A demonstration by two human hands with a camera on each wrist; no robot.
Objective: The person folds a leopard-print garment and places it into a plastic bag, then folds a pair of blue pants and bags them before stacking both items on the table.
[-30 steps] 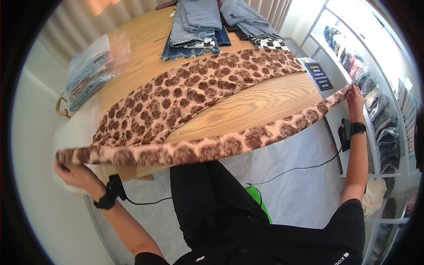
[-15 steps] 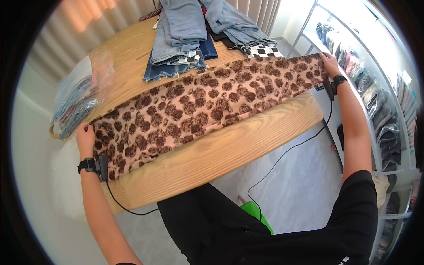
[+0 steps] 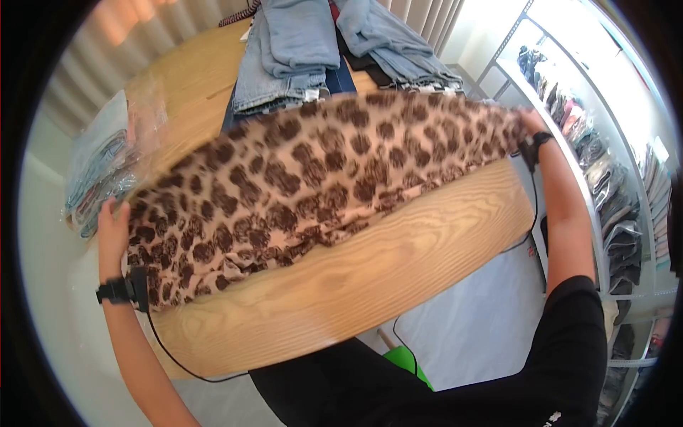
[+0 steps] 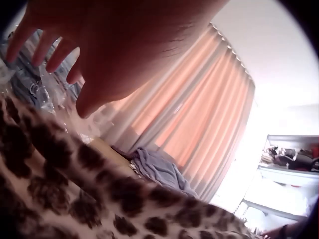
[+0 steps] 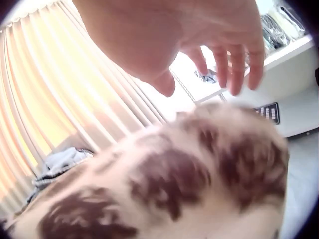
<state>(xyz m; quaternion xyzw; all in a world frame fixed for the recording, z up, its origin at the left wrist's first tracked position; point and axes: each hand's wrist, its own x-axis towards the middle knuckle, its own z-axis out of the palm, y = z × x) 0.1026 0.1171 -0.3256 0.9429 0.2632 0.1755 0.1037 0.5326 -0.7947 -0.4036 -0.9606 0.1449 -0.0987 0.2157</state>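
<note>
Two loose ends look risky: the leopard-print pink-and-brown plush cloth lies billowed across the round wooden table. With neither hand gripping it, its left end could slide off the rim. The left hand and right hand flank it. Clear plastic bags hold folded denim; white shelves hold bagged clothes.

Left wrist: spread fingers hover above the cloth, holding nothing.

Right wrist: relaxed fingers likewise hang clear of it.
</note>
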